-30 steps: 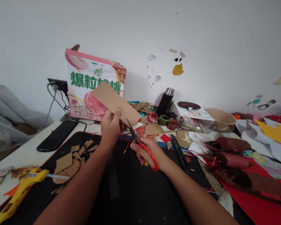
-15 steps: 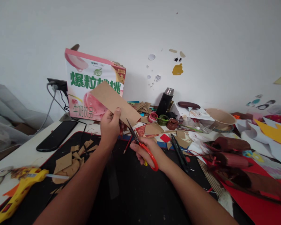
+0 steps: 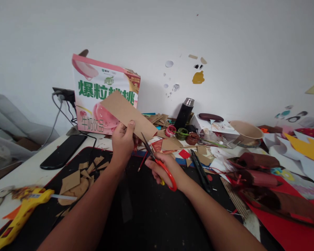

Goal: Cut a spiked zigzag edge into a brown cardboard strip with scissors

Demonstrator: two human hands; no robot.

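Note:
A flat piece of brown cardboard point(image 3: 125, 108) is tilted in the air, pinched near its lower edge by my left hand point(image 3: 123, 141), thumb in front. My right hand point(image 3: 163, 169) grips scissors point(image 3: 170, 174) with red-orange handles. Their blades point up and left at the cardboard's lower right edge, one blade lying across its face. Where the other blade runs is hard to make out. Beneath both hands lies a black mat point(image 3: 157, 216). Behind the cardboard stands a printed drink carton point(image 3: 107, 76), partly covered by it.
Cardboard scraps point(image 3: 75, 184) and a yellow glue gun point(image 3: 23, 212) lie at left, near a black phone-like slab point(image 3: 63, 151). A utility knife point(image 3: 201, 170) rests right of my hands. Paint jars point(image 3: 182, 134) and a black flask point(image 3: 183, 113) stand behind; brown-painted rolls point(image 3: 282, 202) lie at right.

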